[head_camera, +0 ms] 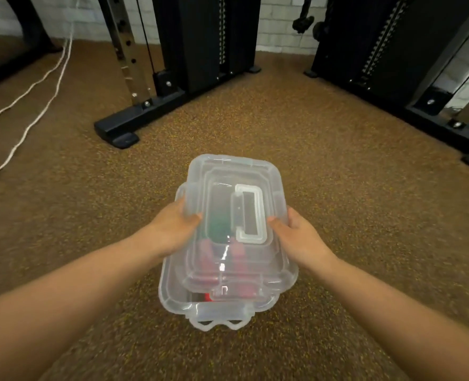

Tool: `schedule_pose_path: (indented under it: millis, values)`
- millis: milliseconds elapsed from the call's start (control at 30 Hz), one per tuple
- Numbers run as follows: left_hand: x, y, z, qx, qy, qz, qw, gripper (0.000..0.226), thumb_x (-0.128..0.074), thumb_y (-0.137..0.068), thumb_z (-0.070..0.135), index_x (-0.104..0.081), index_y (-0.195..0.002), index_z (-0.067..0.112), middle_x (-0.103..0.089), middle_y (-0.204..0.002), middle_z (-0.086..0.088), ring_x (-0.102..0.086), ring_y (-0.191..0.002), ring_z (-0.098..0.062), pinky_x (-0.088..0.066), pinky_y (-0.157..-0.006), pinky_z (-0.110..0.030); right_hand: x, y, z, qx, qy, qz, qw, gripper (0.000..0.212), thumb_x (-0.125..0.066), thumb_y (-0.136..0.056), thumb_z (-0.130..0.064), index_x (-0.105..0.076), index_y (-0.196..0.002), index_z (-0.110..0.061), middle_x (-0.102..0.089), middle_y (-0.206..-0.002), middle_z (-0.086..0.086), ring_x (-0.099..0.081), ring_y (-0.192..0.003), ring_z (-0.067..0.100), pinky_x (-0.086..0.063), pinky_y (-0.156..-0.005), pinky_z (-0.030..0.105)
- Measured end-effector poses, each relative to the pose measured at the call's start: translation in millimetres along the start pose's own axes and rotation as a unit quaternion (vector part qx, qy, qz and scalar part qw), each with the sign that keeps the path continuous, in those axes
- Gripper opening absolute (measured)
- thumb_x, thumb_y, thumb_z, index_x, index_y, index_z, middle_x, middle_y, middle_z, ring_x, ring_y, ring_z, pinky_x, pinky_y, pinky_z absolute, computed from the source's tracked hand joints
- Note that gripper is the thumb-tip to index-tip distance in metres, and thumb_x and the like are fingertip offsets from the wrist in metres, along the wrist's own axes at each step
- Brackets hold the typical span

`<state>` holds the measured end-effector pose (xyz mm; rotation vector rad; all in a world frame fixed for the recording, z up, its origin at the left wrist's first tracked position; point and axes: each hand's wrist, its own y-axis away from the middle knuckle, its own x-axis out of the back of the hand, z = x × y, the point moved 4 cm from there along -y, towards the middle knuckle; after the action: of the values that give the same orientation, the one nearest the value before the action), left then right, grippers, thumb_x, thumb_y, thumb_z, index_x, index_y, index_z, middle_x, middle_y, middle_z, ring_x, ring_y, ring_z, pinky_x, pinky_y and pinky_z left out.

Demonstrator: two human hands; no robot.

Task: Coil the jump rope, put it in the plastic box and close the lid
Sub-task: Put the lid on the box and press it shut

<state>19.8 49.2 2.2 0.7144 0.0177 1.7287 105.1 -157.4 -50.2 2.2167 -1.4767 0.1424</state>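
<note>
A clear plastic box (pixel 172 287) stands on the brown speckled floor in the middle of the view. Its clear lid (pixel 227 171), with a white fold-down handle (pixel 251 213), lies over the box, slightly askew. My left hand (pixel 172 226) grips the lid's left edge, thumb on top. On the opposite edge my right hand (pixel 296 235) holds the lid the same way. Through the plastic I see the jump rope (pixel 219 229) inside as blurred green and red shapes. A white latch (pixel 216 323) sticks out at the box's near end.
Black gym machine frames stand behind: one base (pixel 117 130) at the left centre, another (pixel 448 125) at the right. A white cord (pixel 27 105) runs across the floor at the far left. A white brick wall closes the back.
</note>
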Motion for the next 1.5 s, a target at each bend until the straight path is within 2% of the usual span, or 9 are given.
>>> schedule_pose_path:
  millis: [167,267,367,600,700,933,1100,1200,1500]
  values:
    - [10,8,-29,0.045,-0.020,-0.032,0.998,0.027,-0.042,-0.095,0.016,-0.057,-0.108,0.034,-0.067,-0.111,0.000,-0.064,-0.101,-0.018,-0.049,-0.095,-0.041,-22,11,-3,-0.002,0.062,-0.031,0.998,0.040,-0.047,-0.093,-0.039,-0.045,-0.130,-0.022,-0.063,-0.118,-0.001,-0.062,-0.105,0.020,-0.051,-0.094,0.042]
    - [16,8,-44,0.062,-0.052,-0.028,0.996,0.031,-0.042,-0.096,0.026,-0.052,-0.125,0.029,-0.062,-0.120,0.000,-0.060,-0.108,-0.020,-0.047,-0.098,-0.044,-27,16,-3,-0.004,0.070,-0.035,0.997,0.040,-0.045,-0.095,-0.035,-0.041,-0.133,-0.022,-0.061,-0.118,-0.001,-0.061,-0.107,0.021,-0.050,-0.095,0.042]
    - [19,5,-50,0.069,-0.036,-0.028,0.997,0.030,-0.046,-0.096,0.024,-0.056,-0.124,0.027,-0.065,-0.116,0.001,-0.062,-0.106,-0.019,-0.048,-0.096,-0.042,-25,17,-3,-0.010,0.045,-0.033,0.998,0.038,-0.045,-0.095,-0.034,-0.045,-0.133,-0.028,-0.064,-0.119,-0.004,-0.063,-0.107,0.018,-0.050,-0.096,0.044]
    - [21,-7,-55,0.098,0.019,-0.033,0.994,0.019,-0.053,-0.094,0.021,-0.068,-0.106,0.017,-0.073,-0.099,-0.004,-0.069,-0.091,-0.020,-0.054,-0.079,-0.034,-20,11,0,-0.035,-0.001,-0.025,0.999,0.028,-0.050,-0.094,-0.028,-0.058,-0.120,-0.028,-0.071,-0.108,-0.003,-0.068,-0.096,0.017,-0.054,-0.090,0.044]
    - [24,-8,-52,0.118,0.041,-0.027,0.992,0.015,-0.055,-0.093,0.025,-0.065,-0.098,0.015,-0.071,-0.096,-0.006,-0.068,-0.088,-0.020,-0.053,-0.063,-0.031,-20,6,-5,-0.031,0.000,-0.017,0.999,0.027,-0.048,-0.095,-0.027,-0.059,-0.120,-0.024,-0.071,-0.106,-0.002,-0.069,-0.094,0.018,-0.055,-0.088,0.043]
    - [31,-15,-54,0.156,0.069,-0.059,0.984,0.033,-0.063,-0.088,0.022,-0.060,-0.116,0.005,-0.071,-0.108,-0.013,-0.068,-0.097,-0.029,-0.059,-0.077,-0.044,-21,3,-4,-0.031,0.001,-0.017,0.999,0.026,-0.046,-0.097,-0.023,-0.058,-0.119,-0.019,-0.069,-0.107,0.002,-0.068,-0.091,0.016,-0.055,-0.071,0.025]
    - [30,-12,-53,0.162,0.073,-0.084,0.981,0.026,-0.065,-0.086,0.012,-0.064,-0.110,0.004,-0.073,-0.102,-0.015,-0.070,-0.095,-0.029,-0.057,-0.082,-0.048,-23,7,-1,-0.028,0.004,-0.035,0.999,0.026,-0.047,-0.095,-0.026,-0.061,-0.117,-0.021,-0.071,-0.107,0.002,-0.069,-0.095,0.020,-0.055,-0.088,0.045]
    - [30,-8,-51,0.166,0.063,-0.099,0.979,0.022,-0.064,-0.086,0.008,-0.065,-0.107,0.005,-0.075,-0.098,-0.015,-0.071,-0.092,-0.028,-0.060,-0.075,-0.042,-23,11,2,-0.041,-0.003,-0.047,0.998,0.028,-0.046,-0.096,-0.023,-0.058,-0.121,-0.020,-0.070,-0.110,0.002,-0.068,-0.098,0.020,-0.053,-0.091,0.045]
    - [28,-1,-55,0.165,0.051,-0.093,0.981,0.020,-0.062,-0.088,0.011,-0.062,-0.106,0.005,-0.074,-0.097,-0.016,-0.072,-0.090,-0.029,-0.059,-0.078,-0.044,-19,19,9,-0.055,-0.016,-0.071,0.996,0.024,-0.051,-0.096,-0.025,-0.060,-0.117,-0.019,-0.072,-0.104,0.002,-0.070,-0.091,0.019,-0.056,-0.085,0.041]
